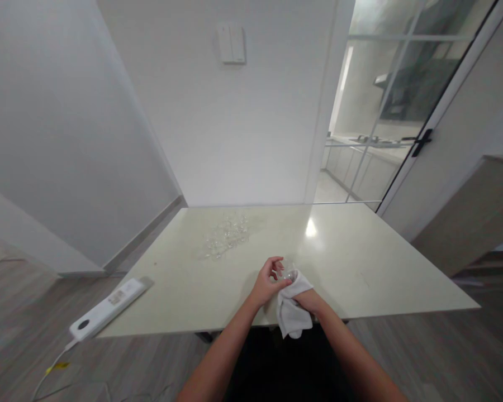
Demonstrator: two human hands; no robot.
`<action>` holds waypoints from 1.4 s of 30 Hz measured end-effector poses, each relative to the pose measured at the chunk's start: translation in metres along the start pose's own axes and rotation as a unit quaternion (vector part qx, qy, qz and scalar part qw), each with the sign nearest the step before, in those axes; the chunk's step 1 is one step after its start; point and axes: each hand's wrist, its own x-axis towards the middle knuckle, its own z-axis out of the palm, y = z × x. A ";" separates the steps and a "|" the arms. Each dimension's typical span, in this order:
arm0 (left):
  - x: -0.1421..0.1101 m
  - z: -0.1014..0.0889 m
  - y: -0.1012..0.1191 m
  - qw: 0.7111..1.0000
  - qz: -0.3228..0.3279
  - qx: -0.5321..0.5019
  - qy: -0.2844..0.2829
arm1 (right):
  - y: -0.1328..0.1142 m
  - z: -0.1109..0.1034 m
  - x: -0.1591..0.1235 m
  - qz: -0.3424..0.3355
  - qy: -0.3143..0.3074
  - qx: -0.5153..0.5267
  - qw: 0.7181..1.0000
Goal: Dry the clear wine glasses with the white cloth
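Over the near edge of a pale table (360, 262), my left hand (267, 283) pinches a small clear glass (288, 273) with its fingers curled round it. My right hand (308, 301) is wrapped in a white cloth (292, 310) that presses against the glass; most of its fingers are hidden under the cloth. A cluster of several small clear glasses (227, 237) stands farther back on the table, left of centre, well beyond both hands.
A white power strip (108, 309) lies over the table's left front corner, its cable trailing to the wooden floor. White walls stand behind the table, with a glass door (402, 111) at right and a wooden cabinet (478, 212) at far right.
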 end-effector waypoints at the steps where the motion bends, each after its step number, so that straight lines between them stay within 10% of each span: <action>1: 0.000 0.000 0.000 1.000 0.005 -0.010 -0.006 | 0.001 0.001 0.001 -0.004 -0.001 0.004 1.000; 16: -0.001 0.006 0.006 0.980 -0.022 -0.169 -0.099 | 0.022 -0.018 0.003 0.013 -0.014 -0.024 1.000; 25: -0.006 0.017 0.010 0.996 0.023 -0.016 0.087 | 0.045 -0.015 0.001 -0.031 0.050 -0.121 0.991; 31: -0.001 0.005 0.021 0.955 0.043 -0.082 0.283 | 0.047 -0.019 0.007 -0.014 0.280 -0.097 0.955; 38: -0.019 0.016 0.035 0.988 0.124 0.030 0.092 | 0.043 -0.028 0.000 0.090 0.262 -0.027 0.960; 42: -0.021 0.021 0.037 0.957 0.220 0.189 0.006 | 0.037 -0.029 -0.004 0.083 0.200 -0.094 0.972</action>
